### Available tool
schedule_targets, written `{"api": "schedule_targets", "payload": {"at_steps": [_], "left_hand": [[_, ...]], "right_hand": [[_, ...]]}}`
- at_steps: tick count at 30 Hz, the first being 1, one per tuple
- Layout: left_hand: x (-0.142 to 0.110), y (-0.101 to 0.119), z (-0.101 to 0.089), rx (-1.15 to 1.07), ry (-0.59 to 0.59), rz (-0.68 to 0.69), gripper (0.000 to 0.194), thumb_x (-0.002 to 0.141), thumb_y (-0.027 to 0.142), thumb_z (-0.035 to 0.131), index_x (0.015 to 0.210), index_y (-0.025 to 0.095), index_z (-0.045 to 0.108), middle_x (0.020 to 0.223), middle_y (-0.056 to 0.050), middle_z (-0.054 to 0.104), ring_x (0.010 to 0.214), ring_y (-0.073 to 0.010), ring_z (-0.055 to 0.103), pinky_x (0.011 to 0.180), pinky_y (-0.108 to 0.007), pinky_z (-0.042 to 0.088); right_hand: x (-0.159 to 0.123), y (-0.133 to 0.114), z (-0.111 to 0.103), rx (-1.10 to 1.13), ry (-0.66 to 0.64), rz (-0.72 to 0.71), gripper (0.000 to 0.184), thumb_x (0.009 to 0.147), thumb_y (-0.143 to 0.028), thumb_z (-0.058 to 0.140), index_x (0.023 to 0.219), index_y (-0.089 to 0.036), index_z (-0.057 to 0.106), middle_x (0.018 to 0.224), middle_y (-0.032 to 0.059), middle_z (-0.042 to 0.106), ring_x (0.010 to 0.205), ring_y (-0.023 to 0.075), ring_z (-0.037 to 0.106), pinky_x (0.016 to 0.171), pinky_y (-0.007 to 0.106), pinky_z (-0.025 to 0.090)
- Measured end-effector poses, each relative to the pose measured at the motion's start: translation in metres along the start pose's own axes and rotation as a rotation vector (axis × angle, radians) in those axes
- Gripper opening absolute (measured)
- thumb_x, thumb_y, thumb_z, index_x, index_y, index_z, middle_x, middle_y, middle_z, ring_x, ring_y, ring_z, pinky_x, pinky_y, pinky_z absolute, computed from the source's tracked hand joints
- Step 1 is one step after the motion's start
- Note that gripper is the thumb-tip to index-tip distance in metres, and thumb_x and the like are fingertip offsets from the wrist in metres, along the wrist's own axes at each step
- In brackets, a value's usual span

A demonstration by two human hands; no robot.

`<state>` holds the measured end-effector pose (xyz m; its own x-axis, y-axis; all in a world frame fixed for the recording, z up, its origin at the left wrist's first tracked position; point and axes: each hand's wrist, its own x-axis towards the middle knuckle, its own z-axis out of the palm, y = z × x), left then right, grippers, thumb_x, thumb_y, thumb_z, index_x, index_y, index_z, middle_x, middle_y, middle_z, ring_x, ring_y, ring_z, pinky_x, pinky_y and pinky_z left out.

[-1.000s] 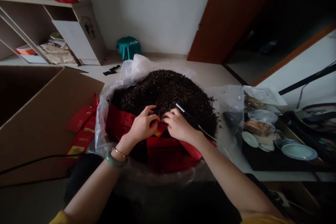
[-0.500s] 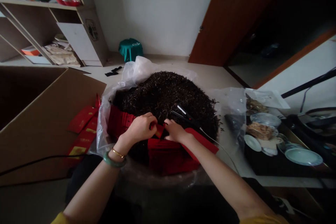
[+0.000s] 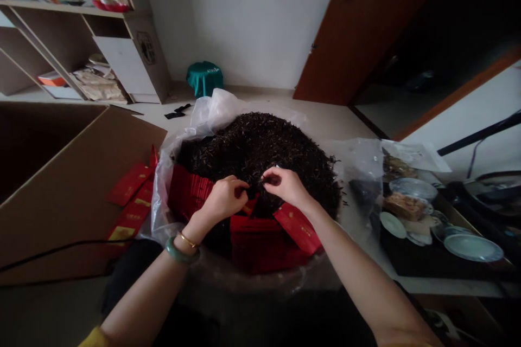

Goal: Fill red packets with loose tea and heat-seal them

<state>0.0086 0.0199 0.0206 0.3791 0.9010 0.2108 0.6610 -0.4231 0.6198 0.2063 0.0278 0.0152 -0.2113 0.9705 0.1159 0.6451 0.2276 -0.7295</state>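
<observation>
A large mound of dark dried tea leaves (image 3: 268, 135) lies in a round container lined with clear plastic. My left hand (image 3: 226, 200) is closed at the near side of the mound, gripping a small red packet (image 3: 251, 206) that is partly hidden by the fingers. Just to the right, my right hand (image 3: 287, 187) is pinched over the leaves, with dark bits showing at its fingertips. Below the hands stands a row of red packets (image 3: 264, 244), and one loose red packet (image 3: 299, 226) lies aslant on its right end. Another red stack (image 3: 185, 190) sits left of my left hand.
An open cardboard box (image 3: 81, 173) stands at the left, with more red packets (image 3: 130, 184) beside it. To the right, a dark tray (image 3: 427, 257) holds dishes and a clear tub. Behind are a shelf unit (image 3: 138, 65), a teal-covered bin (image 3: 204, 78) and a wooden door (image 3: 345, 38).
My right hand has moved up and right, away from the small packet to above the leaves. My left hand has shifted slightly right. The loose red packet at right now lies at a different angle.
</observation>
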Motion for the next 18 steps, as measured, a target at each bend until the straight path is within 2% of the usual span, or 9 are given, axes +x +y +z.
{"api": "schedule_targets", "payload": {"at_steps": [3, 6, 9, 11, 13, 15, 18], "left_hand": [[0.000, 0.002, 0.001, 0.009, 0.008, -0.003, 0.022, 0.070, 0.011, 0.056, 0.085, 0.014, 0.072, 0.072, -0.004, 0.062, 0.060, -0.0119, 0.057, 0.059, -0.022, 0.046], [0.000, 0.003, 0.001, 0.022, 0.023, -0.001, 0.018, 0.069, 0.012, 0.057, 0.081, 0.013, 0.071, 0.070, -0.003, 0.061, 0.059, -0.0121, 0.056, 0.058, -0.023, 0.045], [0.001, 0.001, 0.000, -0.008, 0.035, 0.000, 0.022, 0.068, 0.010, 0.056, 0.085, 0.014, 0.069, 0.073, -0.003, 0.063, 0.061, -0.0115, 0.056, 0.060, -0.022, 0.046], [0.001, 0.001, 0.000, -0.005, 0.034, 0.014, 0.021, 0.068, 0.010, 0.055, 0.084, 0.015, 0.068, 0.073, -0.003, 0.063, 0.062, -0.0120, 0.057, 0.061, -0.023, 0.046], [0.000, 0.001, -0.001, 0.009, 0.031, 0.033, 0.019, 0.068, 0.010, 0.054, 0.082, 0.015, 0.067, 0.073, -0.004, 0.062, 0.064, -0.0129, 0.057, 0.062, -0.024, 0.047], [-0.001, 0.002, -0.003, 0.006, 0.009, 0.063, 0.016, 0.070, 0.010, 0.053, 0.080, 0.014, 0.065, 0.074, -0.004, 0.061, 0.064, -0.0131, 0.057, 0.062, -0.024, 0.047], [-0.001, 0.000, -0.009, -0.039, -0.115, 0.146, 0.014, 0.070, 0.011, 0.055, 0.080, 0.015, 0.062, 0.080, -0.004, 0.059, 0.063, -0.0114, 0.057, 0.059, -0.023, 0.048]], "right_hand": [[-0.004, -0.017, -0.005, 0.280, 0.048, -0.038, 0.028, 0.070, -0.021, 0.064, 0.098, -0.019, 0.066, 0.090, 0.0027, 0.070, 0.075, 0.0137, 0.065, 0.070, 0.026, 0.052], [-0.009, -0.028, -0.003, 0.343, 0.043, -0.024, 0.035, 0.072, -0.017, 0.060, 0.107, -0.019, 0.063, 0.101, 0.0065, 0.069, 0.082, 0.0140, 0.066, 0.069, 0.025, 0.054], [-0.014, -0.036, -0.004, 0.179, 0.063, -0.086, 0.027, 0.076, -0.015, 0.055, 0.101, -0.018, 0.065, 0.096, 0.0062, 0.069, 0.080, 0.0141, 0.065, 0.066, 0.025, 0.053], [-0.018, -0.040, -0.005, -0.006, -0.038, -0.191, 0.024, 0.077, -0.017, 0.059, 0.099, -0.018, 0.066, 0.097, 0.0058, 0.070, 0.085, 0.0163, 0.064, 0.075, 0.029, 0.052], [-0.021, -0.045, -0.004, -0.190, -0.191, -0.251, 0.028, 0.077, -0.023, 0.064, 0.104, -0.018, 0.065, 0.103, 0.0075, 0.069, 0.095, 0.0200, 0.062, 0.086, 0.033, 0.049], [-0.023, -0.049, 0.000, -0.342, -0.294, -0.223, 0.032, 0.079, -0.030, 0.064, 0.108, -0.016, 0.064, 0.106, 0.0097, 0.068, 0.101, 0.0228, 0.060, 0.088, 0.034, 0.047], [-0.024, -0.050, 0.007, -0.509, -0.340, -0.142, 0.028, 0.084, -0.036, 0.060, 0.102, -0.015, 0.065, 0.102, 0.0108, 0.068, 0.098, 0.0229, 0.060, 0.083, 0.031, 0.047]]}}
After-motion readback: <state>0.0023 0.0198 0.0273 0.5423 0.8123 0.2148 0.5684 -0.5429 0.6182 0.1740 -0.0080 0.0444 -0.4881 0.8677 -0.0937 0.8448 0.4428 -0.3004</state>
